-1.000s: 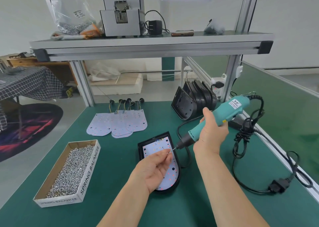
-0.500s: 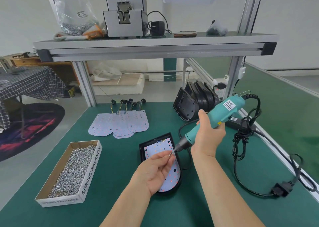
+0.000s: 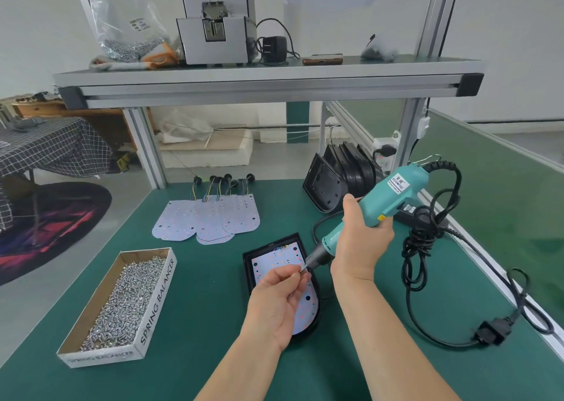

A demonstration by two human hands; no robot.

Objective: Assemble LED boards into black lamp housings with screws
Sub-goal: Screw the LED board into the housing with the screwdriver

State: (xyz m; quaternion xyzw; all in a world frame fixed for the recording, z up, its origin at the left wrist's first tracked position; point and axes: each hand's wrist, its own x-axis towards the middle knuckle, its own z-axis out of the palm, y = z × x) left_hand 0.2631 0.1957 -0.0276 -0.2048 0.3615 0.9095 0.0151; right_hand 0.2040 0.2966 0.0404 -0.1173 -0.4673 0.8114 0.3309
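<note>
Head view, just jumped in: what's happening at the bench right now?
A person is mid-assembly. The right hand grips the teal electric screwdriver, tilted down toward the LED board lying in a black housing. The left hand pinches what looks like a screw at the bit's tip, over the board; it is not yet driven. A box of screws sits to the left; spare boards and stacked housings wait farther back.

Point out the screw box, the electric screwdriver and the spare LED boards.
screw box (image 3: 158, 293), head view, printed side wall.
electric screwdriver (image 3: 396, 196), head view, teal body.
spare LED boards (image 3: 210, 220), head view, middle board's face.
</note>
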